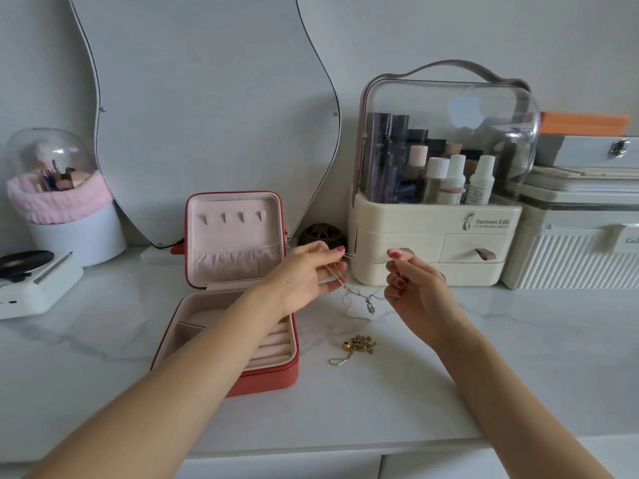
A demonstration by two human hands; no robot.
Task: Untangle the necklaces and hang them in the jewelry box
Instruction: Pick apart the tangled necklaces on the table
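Forearms: both of mine reach in from the bottom of the frame and meet at centre, above the tabletop [397,392].
Silver necklace [359,300]: strung between my two hands at mid-frame, its tangled middle with a small pendant sagging down toward the tabletop.
Left hand [304,274]: thumb and fingertip pinch one run of the silver chain, the other fingers loosely spread below.
Right hand [411,285]: fingers curled, pinching the other run of the chain near its top.
Gold tangle [359,347]: a second knot of chains and charms lying on the tabletop just below the hanging loop, right of the jewelry box.
Jewelry box [238,288]: open at centre left, lid upright, four hooks [233,217] in the lid all bare; nothing hung yet.
Risk, tightening: I judge that pulling my hands apart would cinch the knot, since the chain looks very fine.
Risk, snagging: the dangling loop hangs near the gold tangle; lowering it could catch the two together.
Risk, slipping: a pinch this light could drop one end and let the loops re-knot.
Behind: a cosmetics organiser [439,233] at upper right, close behind my fingers.
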